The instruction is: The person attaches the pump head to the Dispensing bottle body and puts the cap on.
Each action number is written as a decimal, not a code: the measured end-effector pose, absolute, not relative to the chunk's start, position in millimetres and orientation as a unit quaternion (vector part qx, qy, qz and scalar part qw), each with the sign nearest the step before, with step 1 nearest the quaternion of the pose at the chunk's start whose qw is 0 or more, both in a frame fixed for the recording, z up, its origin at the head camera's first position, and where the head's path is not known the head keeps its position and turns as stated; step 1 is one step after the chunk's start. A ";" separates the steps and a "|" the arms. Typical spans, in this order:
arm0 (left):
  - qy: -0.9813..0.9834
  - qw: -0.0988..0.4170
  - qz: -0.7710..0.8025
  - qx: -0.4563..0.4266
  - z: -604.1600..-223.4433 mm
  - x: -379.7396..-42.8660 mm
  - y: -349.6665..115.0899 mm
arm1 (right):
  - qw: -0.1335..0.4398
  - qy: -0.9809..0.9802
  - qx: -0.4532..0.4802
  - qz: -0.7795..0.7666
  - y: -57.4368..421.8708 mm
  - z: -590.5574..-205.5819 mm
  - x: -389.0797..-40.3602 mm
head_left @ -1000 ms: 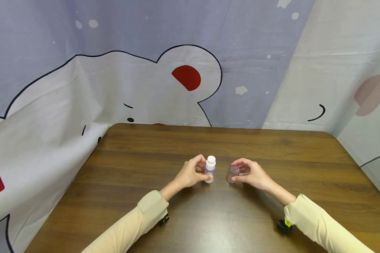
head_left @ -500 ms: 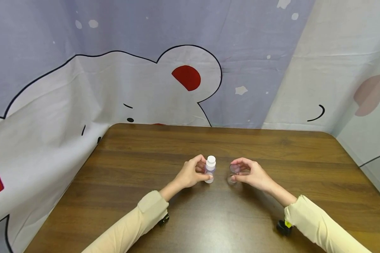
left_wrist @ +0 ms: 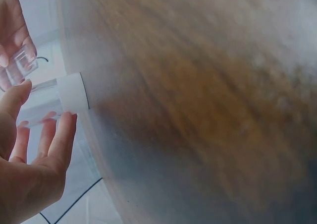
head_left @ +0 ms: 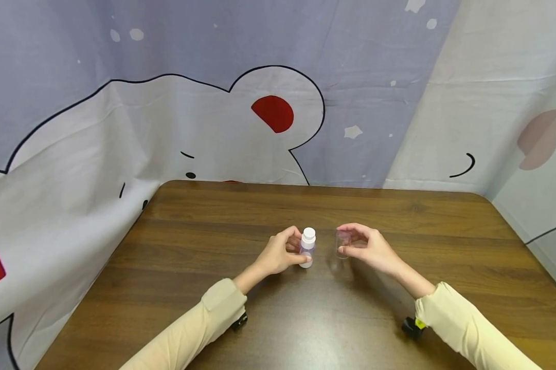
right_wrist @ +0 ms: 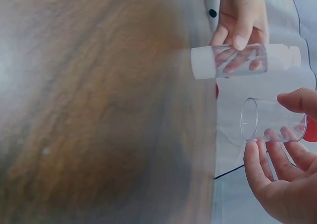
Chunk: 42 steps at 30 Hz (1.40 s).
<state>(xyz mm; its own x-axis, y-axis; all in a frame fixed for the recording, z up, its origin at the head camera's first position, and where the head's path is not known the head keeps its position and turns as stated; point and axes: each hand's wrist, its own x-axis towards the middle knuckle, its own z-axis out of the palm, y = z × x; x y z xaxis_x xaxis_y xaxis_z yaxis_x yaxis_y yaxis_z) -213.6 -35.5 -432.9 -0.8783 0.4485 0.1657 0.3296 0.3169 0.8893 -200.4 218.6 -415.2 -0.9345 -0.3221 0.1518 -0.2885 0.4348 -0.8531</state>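
In the head view my left hand (head_left: 278, 253) holds a small bottle (head_left: 308, 241) upright on the table, thumb on the near side and fingers behind. The bottle has a white top, a clear body and a white base (right_wrist: 203, 63), as the right wrist view shows. Just to its right, my right hand (head_left: 369, 252) grips a clear plastic cylindrical cap (head_left: 342, 250) between thumb and fingers, a little above the tabletop. That cap (right_wrist: 267, 120) is see-through in the right wrist view, its round rim facing the table. A small gap separates bottle and cap.
The brown wooden table (head_left: 203, 216) spreads around both hands. A printed cloth curtain (head_left: 240, 128) hangs along its back and left sides. Dark wrist devices (head_left: 413, 327) sit under both sleeves.
My right hand has raised the clear cap slightly off the table. The left hand and the bottle have stayed in place.
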 end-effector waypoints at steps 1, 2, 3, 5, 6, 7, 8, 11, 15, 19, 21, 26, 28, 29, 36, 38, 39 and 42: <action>0.809 0.056 0.533 0.240 -432.9 -213.6 -35.3 | 0.015 0.846 -0.181 -0.501 218.3 -413.7 -200.3; 0.808 0.057 0.534 0.241 -433.1 -213.7 -35.3 | 0.014 0.844 -0.182 -0.504 218.0 -412.1 -200.5; 0.807 0.056 0.535 0.241 -433.7 -214.0 -35.1 | 0.012 0.842 -0.183 -0.507 217.5 -410.6 -200.4; 0.807 0.057 0.536 0.240 -433.8 -214.1 -35.3 | 0.010 0.837 -0.186 -0.515 216.7 -407.4 -200.5; 0.807 0.058 0.536 0.239 -434.0 -214.1 -35.5 | 0.009 0.833 -0.188 -0.520 216.1 -406.0 -200.7; 0.808 0.059 0.536 0.239 -434.2 -214.1 -35.6 | 0.007 0.831 -0.191 -0.523 215.4 -404.7 -201.0; 0.808 0.059 0.536 0.238 -434.4 -214.1 -35.7 | 0.004 0.828 -0.193 -0.526 214.7 -403.5 -201.3; 0.810 0.061 0.534 0.236 -433.7 -213.7 -35.8 | -0.007 0.823 -0.194 -0.533 212.0 -399.8 -202.2; 0.809 0.062 0.534 0.237 -433.3 -213.6 -35.8 | -0.024 0.817 -0.183 -0.546 207.2 -395.0 -203.5; 0.808 0.062 0.536 0.237 -433.8 -214.1 -35.8 | -0.031 0.811 -0.176 -0.557 202.7 -390.4 -204.9; 0.809 0.062 0.536 0.234 -434.3 -214.2 -35.6 | -0.032 0.809 -0.177 -0.560 200.4 -387.9 -205.7; 0.809 0.059 0.536 0.233 -436.0 -215.0 -35.2 | -0.035 0.802 -0.186 -0.566 193.4 -381.8 -208.0; 0.808 0.059 0.537 0.234 -436.7 -215.6 -35.1 | -0.039 0.799 -0.195 -0.568 190.1 -379.2 -208.9; 0.807 0.058 0.538 0.235 -436.8 -215.7 -35.1 | -0.042 0.798 -0.199 -0.568 188.5 -377.9 -209.4; 0.803 0.054 0.539 0.249 -436.6 -215.6 -35.9 | -0.053 0.784 -0.222 -0.577 178.6 -371.8 -212.0; 0.803 0.054 0.540 0.248 -436.4 -215.4 -36.0 | -0.052 0.775 -0.228 -0.586 175.4 -370.3 -212.1; 0.803 0.053 0.539 0.249 -436.3 -215.2 -36.1 | -0.051 0.771 -0.231 -0.591 173.8 -369.7 -211.9; 0.804 0.054 0.538 0.248 -435.8 -215.2 -36.0 | -0.049 0.759 -0.241 -0.602 168.9 -368.0 -211.0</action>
